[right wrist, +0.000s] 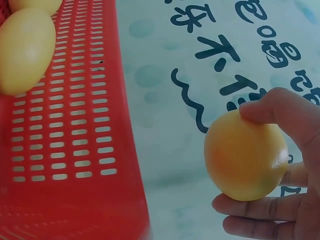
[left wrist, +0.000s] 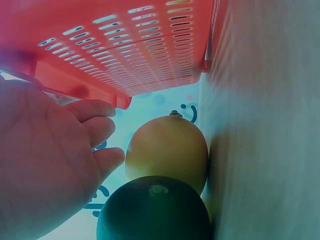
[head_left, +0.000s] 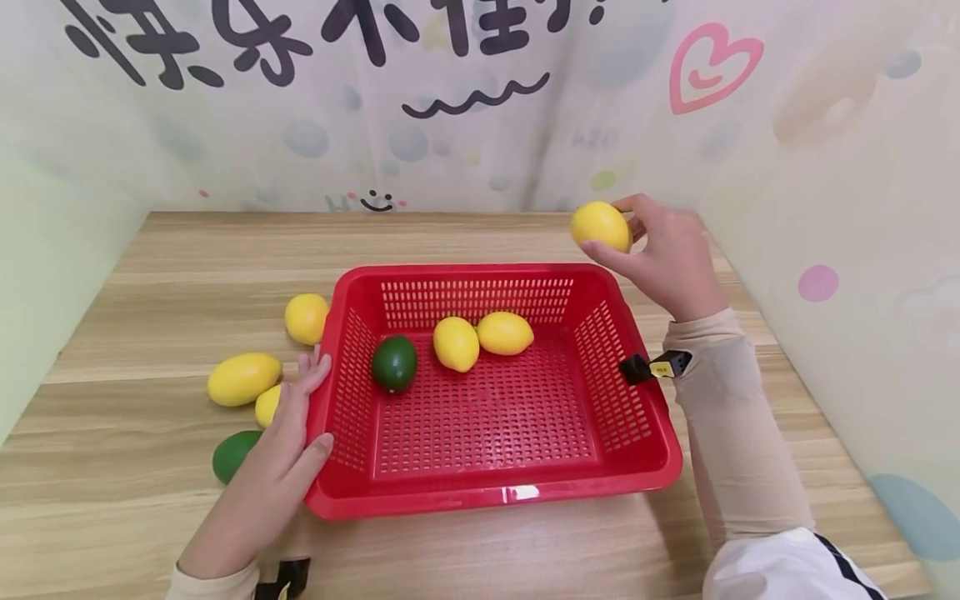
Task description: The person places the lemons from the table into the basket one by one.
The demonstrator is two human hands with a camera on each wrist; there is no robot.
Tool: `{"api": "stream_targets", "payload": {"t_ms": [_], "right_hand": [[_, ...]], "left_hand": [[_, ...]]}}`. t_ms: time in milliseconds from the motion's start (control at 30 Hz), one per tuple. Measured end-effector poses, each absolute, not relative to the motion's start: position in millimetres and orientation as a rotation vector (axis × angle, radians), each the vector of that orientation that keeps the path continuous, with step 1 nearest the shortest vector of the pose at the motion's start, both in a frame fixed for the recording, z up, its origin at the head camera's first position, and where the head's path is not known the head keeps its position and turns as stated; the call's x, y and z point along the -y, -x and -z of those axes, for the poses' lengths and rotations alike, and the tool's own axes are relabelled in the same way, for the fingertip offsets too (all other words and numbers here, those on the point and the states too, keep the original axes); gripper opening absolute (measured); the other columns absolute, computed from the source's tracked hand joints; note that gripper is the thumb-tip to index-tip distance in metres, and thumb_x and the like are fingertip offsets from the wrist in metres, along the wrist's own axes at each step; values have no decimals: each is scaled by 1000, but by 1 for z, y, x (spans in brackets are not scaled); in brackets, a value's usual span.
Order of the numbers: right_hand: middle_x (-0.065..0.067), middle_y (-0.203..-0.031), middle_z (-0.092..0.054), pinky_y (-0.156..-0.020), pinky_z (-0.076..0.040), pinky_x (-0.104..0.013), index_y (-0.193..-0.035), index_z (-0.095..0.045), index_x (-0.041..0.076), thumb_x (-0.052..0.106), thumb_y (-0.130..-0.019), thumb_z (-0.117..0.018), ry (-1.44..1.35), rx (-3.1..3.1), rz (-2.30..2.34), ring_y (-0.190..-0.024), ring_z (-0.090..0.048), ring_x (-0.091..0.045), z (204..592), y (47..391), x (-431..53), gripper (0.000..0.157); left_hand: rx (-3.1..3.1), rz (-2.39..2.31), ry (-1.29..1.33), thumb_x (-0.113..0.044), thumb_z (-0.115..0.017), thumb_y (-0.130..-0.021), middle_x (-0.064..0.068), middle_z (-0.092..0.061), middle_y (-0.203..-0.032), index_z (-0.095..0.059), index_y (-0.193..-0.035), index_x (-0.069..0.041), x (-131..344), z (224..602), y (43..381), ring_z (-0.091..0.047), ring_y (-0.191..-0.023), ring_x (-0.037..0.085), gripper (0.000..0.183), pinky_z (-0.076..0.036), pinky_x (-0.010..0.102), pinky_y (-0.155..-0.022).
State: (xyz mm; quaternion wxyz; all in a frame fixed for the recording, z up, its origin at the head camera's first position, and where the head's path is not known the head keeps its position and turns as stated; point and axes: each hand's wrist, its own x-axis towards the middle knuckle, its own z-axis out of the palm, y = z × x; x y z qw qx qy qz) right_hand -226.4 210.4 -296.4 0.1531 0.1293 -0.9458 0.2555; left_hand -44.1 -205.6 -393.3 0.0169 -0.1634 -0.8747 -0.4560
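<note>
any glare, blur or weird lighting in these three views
Head view: white glare on the front rim of the red basket, right hand slightly blurred; left wrist view: bluish cast, green fruit in deep shade, tabletop smeared; right wrist view: small highlight on the held yellow fruit.

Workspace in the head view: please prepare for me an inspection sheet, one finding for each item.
Surface: wood-grain table.
Job's things: red basket holding two yellow fruits and one green fruit; outside, at left: three yellow fruits, another green fruit.
Clutter: nothing seen.
Grippers: left hand touches the basket's left rim; right hand holds a yellow fruit near its far right corner.
Cables: nothing seen.
Surroundings: patterned wall with dark lettering and a pink heart.
</note>
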Motion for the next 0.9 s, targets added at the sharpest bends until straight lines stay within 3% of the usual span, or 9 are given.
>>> {"api": "stream_targets", "payload": {"t_ms": [900], "right_hand": [[-14,-96,-70,-67,-44,-43,-126,-67,6,45,-89,-75,-388,2724,-747,-86,-60,-29,316,223,-204,55]], "left_hand": [[2711,1416,516,0,-50,-100,4,-5,-173,-12,-167,-23,206,394,44,0,-159,26,81,-9,9,-116]]}}
